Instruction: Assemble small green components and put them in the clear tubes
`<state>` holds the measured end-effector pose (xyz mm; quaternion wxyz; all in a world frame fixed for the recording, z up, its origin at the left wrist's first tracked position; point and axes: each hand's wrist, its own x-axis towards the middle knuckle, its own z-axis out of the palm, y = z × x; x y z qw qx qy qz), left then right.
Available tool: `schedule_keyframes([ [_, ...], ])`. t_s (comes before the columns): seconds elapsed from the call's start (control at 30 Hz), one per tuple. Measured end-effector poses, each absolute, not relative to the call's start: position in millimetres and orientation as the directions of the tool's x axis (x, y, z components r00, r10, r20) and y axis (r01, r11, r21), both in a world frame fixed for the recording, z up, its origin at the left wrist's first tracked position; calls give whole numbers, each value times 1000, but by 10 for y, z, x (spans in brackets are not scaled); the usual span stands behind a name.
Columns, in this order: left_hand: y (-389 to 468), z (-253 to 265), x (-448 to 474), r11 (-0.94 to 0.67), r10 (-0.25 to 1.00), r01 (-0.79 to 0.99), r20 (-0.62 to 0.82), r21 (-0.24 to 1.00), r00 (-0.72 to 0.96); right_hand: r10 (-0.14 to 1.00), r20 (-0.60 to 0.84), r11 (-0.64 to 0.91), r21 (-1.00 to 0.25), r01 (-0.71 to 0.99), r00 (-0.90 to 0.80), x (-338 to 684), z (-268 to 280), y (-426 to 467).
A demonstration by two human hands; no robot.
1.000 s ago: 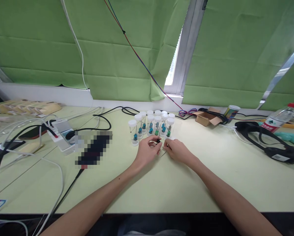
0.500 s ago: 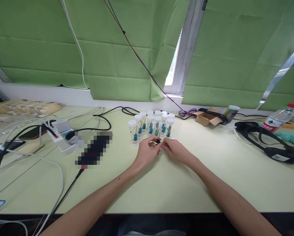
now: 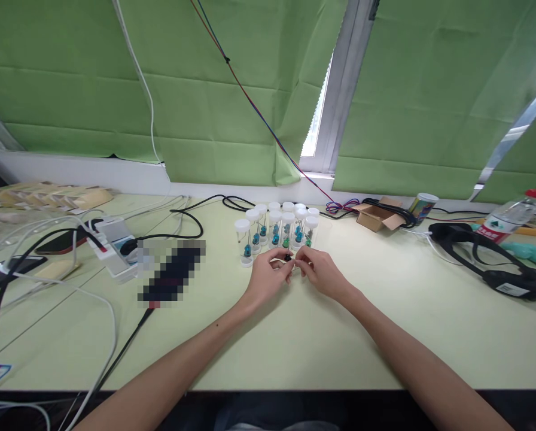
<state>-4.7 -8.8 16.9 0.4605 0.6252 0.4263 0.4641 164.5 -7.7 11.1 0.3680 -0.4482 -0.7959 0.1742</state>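
Observation:
Between the fingers of my left hand is a small black piece with a thin stem rising from it; its exact kind is too small to make out. My right hand is pinched close beside it, fingertips nearly meeting the left ones. Whatever the right fingers grip is too fine to name. Just beyond both hands stand several clear tubes with white caps, upright in a cluster. Blue and green small pieces on thin stems show inside them.
Left of my hands lie a blurred-out dark device, a white power strip and tangled cables. Toward the right are an open cardboard box, a printed can, a black headset and a red-capped bottle.
My right hand has shifted slightly, its fingers rearranged near the black piece. The black piece sits a touch lower. The tubes stand where they were.

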Motion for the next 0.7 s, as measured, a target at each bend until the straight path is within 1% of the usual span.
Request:
schedule_keyframes([
  [0.13,-82,182,-37,-197,965,94,176,976,195,848,453,527,-673,519,-274,1642,109,-78],
  [0.23,-69,172,-33,-186,967,85,167,979,193,862,459,504,-734,456,-214,1632,118,-83],
  [0.33,-54,153,-34,-171,970,71,155,983,189,858,495,506,-765,399,-139,1619,131,-87],
  [0.5,-31,119,-42,-159,970,57,146,986,195,822,570,545,-776,317,-17,1605,138,-99],
  [0.7,-17,83,-50,-140,972,55,126,989,199,762,647,617,-738,274,25,1579,146,-143],
])
